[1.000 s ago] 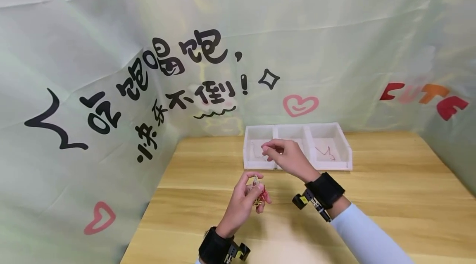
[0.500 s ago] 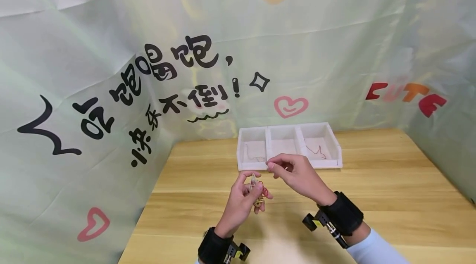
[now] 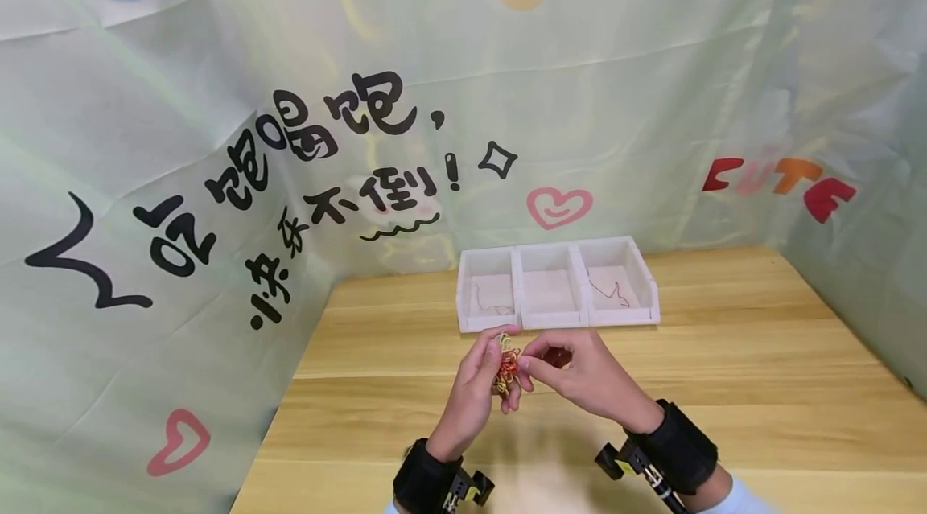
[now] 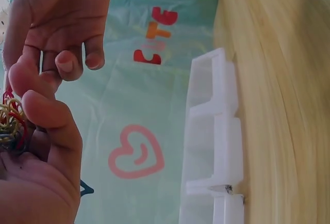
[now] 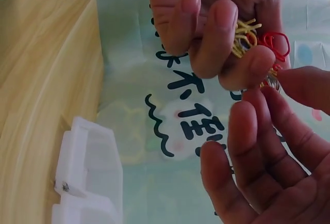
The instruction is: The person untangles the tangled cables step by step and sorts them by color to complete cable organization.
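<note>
My left hand [image 3: 472, 385] holds a tangle of thin cords [image 3: 508, 365] in red, yellow and grey, low over the table in front of the tray. In the left wrist view the looped tangle [image 4: 11, 123] lies against the palm, under the curled fingers. My right hand [image 3: 590, 377] comes in from the right, thumb and forefinger pinching at the edge of the tangle. The right wrist view has red and yellow loops [image 5: 274, 46] sticking out between the left fingers, with the right thumb [image 5: 308, 87] right at them.
A white tray [image 3: 583, 319] with three compartments stands at the back of the wooden table [image 3: 391, 353]. A thin pale cord [image 3: 494, 308] lies in its left compartment, a thin red cord [image 3: 614, 295] in the right one. Behind hangs a printed cloth [image 3: 637, 128].
My right hand has come down from over the tray's left compartment to the tangle. The left hand has turned a little and still holds the cords. The head view has shifted slightly.
</note>
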Available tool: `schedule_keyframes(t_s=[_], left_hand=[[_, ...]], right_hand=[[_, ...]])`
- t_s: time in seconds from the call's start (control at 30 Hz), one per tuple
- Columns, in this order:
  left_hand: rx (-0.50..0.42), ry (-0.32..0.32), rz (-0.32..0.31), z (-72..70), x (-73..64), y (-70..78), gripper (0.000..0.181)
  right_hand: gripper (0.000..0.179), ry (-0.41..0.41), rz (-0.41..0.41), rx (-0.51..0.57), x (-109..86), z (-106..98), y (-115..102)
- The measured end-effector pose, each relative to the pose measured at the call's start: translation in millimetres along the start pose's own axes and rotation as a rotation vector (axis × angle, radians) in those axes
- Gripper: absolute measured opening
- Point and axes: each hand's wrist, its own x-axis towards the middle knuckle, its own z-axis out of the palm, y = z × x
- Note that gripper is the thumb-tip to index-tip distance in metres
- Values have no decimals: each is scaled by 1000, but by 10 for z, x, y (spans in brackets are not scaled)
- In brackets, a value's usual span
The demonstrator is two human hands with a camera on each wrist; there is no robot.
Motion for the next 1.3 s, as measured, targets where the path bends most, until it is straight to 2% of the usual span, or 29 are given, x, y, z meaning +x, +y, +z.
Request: schedule_keyframes(t_s=[0.2,0.37,0.53,0.67,0.8,0.9,1.03,1.17,1.3], left_hand=[[57,-6,14,54,5,127,38],[89,16,-23,65,7,152,34],[131,22,-44,51,5,177,28],[145,52,-45,1,-4,182,27],[135,113,-52,-49,-7,157,27],[129,129,-59,-49,-12,138,26],[139,95,-50,-8,-8,126,25],[171,61,-17,21,2,136,24],[203,8,2,19,3,137,24]], right_hand=[[9,-8,-55,20,3,3,-132],[10,-7,-38,41,-5,-38,-332],[13,-4,-23,17,-50,-109,-357],[14,56,27,4,-79,-199,-326],[12,179,105,-27,-116,-301,-288],[7,251,114,-53,-136,-301,-209],[19,261,-14,-148,-130,-198,-27],[34,214,-166,-232,-121,-113,90],[41,136,-202,-238,-122,-59,101]])
